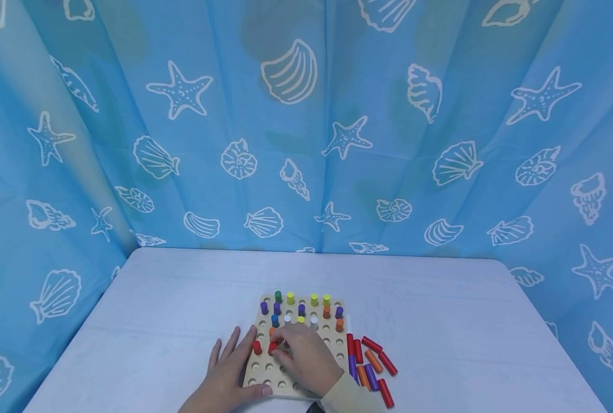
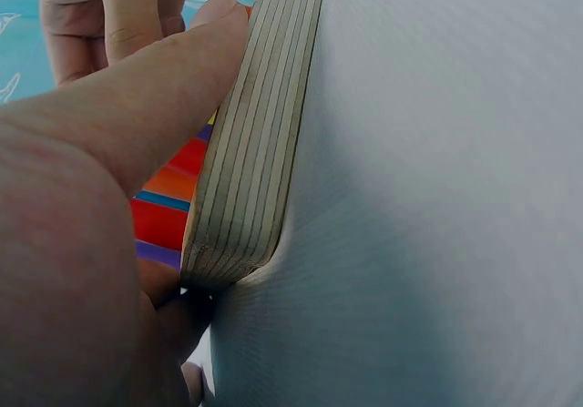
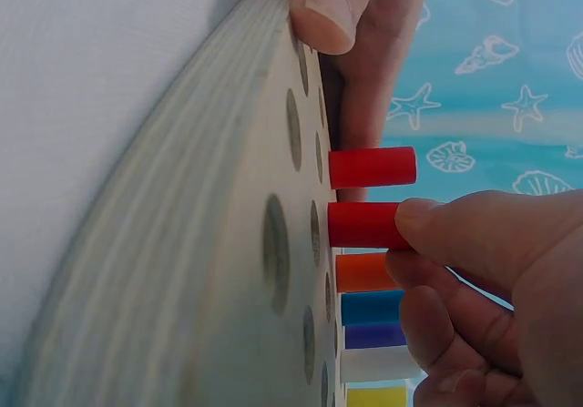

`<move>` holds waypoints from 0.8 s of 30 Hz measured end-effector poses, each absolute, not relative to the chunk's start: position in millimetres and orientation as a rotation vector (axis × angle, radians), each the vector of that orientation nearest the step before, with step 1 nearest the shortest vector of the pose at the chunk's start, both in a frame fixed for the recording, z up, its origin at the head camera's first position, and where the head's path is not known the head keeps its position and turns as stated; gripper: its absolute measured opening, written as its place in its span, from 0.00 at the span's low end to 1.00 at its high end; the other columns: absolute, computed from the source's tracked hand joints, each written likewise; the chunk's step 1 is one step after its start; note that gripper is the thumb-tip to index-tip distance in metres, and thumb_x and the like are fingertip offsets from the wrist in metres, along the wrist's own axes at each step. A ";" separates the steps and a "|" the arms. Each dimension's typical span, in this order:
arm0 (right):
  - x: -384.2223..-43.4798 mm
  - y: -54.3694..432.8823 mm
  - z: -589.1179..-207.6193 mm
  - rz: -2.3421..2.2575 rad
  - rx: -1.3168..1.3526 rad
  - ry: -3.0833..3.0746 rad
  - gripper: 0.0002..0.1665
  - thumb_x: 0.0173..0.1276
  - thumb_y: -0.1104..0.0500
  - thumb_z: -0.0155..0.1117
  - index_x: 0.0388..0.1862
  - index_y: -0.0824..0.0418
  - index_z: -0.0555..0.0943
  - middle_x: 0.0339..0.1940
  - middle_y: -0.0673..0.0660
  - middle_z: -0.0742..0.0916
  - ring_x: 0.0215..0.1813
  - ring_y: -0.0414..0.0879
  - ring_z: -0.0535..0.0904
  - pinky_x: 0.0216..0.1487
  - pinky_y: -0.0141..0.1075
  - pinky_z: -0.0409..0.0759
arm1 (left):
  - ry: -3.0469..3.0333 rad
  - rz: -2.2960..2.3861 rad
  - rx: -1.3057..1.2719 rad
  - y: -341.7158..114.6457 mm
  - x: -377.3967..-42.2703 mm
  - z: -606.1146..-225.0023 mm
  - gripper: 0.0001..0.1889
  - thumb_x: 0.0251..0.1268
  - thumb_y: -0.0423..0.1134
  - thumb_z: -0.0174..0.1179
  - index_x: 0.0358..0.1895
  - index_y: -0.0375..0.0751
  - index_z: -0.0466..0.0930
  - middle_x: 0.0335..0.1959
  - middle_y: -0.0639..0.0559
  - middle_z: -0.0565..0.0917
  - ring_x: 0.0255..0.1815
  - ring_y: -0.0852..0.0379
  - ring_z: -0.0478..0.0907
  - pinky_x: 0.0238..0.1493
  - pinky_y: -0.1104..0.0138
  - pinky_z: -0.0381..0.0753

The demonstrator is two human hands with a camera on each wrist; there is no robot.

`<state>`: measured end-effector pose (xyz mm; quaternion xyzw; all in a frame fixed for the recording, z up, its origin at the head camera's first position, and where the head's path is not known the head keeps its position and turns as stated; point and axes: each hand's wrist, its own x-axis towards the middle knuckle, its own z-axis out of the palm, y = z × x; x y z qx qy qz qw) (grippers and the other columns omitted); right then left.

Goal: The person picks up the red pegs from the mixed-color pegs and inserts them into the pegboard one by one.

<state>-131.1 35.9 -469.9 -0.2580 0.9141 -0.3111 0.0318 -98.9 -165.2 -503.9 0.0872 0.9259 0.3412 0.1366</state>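
Note:
A wooden pegboard (image 1: 261, 374) with rows of round holes lies on the table, several coloured pegs standing in it. My right hand (image 1: 309, 357) is over the board and pinches a red peg (image 3: 364, 225) between thumb and fingers; the peg stands upright at a hole. To its left is another upright red peg (image 1: 257, 347). An orange peg (image 3: 363, 273) and a blue peg (image 3: 371, 307) stand just beyond. My left hand (image 1: 224, 373) lies along the board's left side, fingers extended, with the thumb on its near edge.
Loose red, orange and purple pegs lie to the right of the board, among them a red peg (image 1: 385, 393) and an orange peg (image 1: 373, 361). The white table (image 1: 441, 321) ends at a blue curtain (image 1: 306, 132) with shells and starfish.

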 end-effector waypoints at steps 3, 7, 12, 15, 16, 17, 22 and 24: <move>-130.8 34.5 -470.2 -0.937 -0.785 2.815 0.09 0.67 0.56 0.72 0.45 0.51 0.85 0.38 0.40 0.85 0.37 0.31 0.76 0.41 0.29 0.80 | 2.684 0.981 0.249 -165.1 -99.2 -505.1 0.63 0.45 0.70 0.71 0.81 0.41 0.52 0.79 0.41 0.58 0.81 0.34 0.40 0.74 0.35 0.28; -131.2 33.4 -471.1 -0.914 -0.786 2.820 0.10 0.67 0.56 0.72 0.46 0.51 0.85 0.38 0.41 0.85 0.38 0.31 0.76 0.42 0.29 0.80 | 2.690 0.968 0.239 -164.8 -98.9 -505.6 0.63 0.45 0.70 0.71 0.81 0.40 0.52 0.79 0.40 0.58 0.81 0.34 0.40 0.74 0.34 0.29; -131.5 32.7 -471.0 -0.892 -0.801 2.830 0.10 0.67 0.55 0.72 0.47 0.52 0.86 0.39 0.41 0.85 0.39 0.31 0.76 0.42 0.29 0.80 | 2.691 0.973 0.249 -165.0 -98.4 -505.7 0.63 0.46 0.70 0.70 0.81 0.40 0.51 0.80 0.41 0.58 0.81 0.34 0.40 0.74 0.34 0.29; -131.5 32.3 -471.0 -0.880 -0.801 2.832 0.11 0.67 0.55 0.72 0.48 0.52 0.86 0.39 0.41 0.85 0.38 0.31 0.76 0.42 0.29 0.80 | 2.688 0.978 0.248 -164.8 -98.3 -504.8 0.63 0.46 0.70 0.70 0.81 0.40 0.52 0.80 0.41 0.58 0.81 0.34 0.40 0.74 0.34 0.29; -131.5 32.2 -471.1 -0.879 -0.801 2.831 0.11 0.67 0.55 0.72 0.48 0.52 0.86 0.39 0.41 0.85 0.38 0.31 0.75 0.42 0.29 0.80 | 2.687 0.976 0.245 -164.8 -98.3 -504.5 0.63 0.46 0.71 0.70 0.81 0.40 0.52 0.80 0.41 0.58 0.81 0.34 0.40 0.74 0.34 0.29; -131.4 32.1 -471.3 -0.879 -0.802 2.831 0.11 0.67 0.55 0.71 0.48 0.52 0.86 0.39 0.41 0.85 0.38 0.31 0.75 0.42 0.29 0.80 | 2.687 0.976 0.244 -164.8 -98.3 -504.2 0.63 0.46 0.71 0.70 0.81 0.41 0.52 0.80 0.41 0.58 0.81 0.34 0.40 0.74 0.34 0.29; -131.8 31.5 -472.4 -0.886 -0.814 2.831 0.11 0.68 0.55 0.71 0.48 0.51 0.85 0.38 0.40 0.84 0.39 0.31 0.76 0.42 0.29 0.80 | 2.686 0.975 0.237 -164.5 -98.9 -504.5 0.63 0.46 0.71 0.70 0.81 0.41 0.52 0.80 0.42 0.58 0.81 0.35 0.40 0.74 0.34 0.28; -132.0 31.3 -472.5 -0.884 -0.816 2.831 0.11 0.68 0.55 0.71 0.49 0.51 0.85 0.38 0.40 0.84 0.39 0.31 0.76 0.42 0.29 0.80 | 2.686 0.976 0.239 -164.6 -99.0 -505.0 0.62 0.46 0.71 0.70 0.81 0.41 0.52 0.80 0.42 0.58 0.81 0.35 0.40 0.74 0.34 0.28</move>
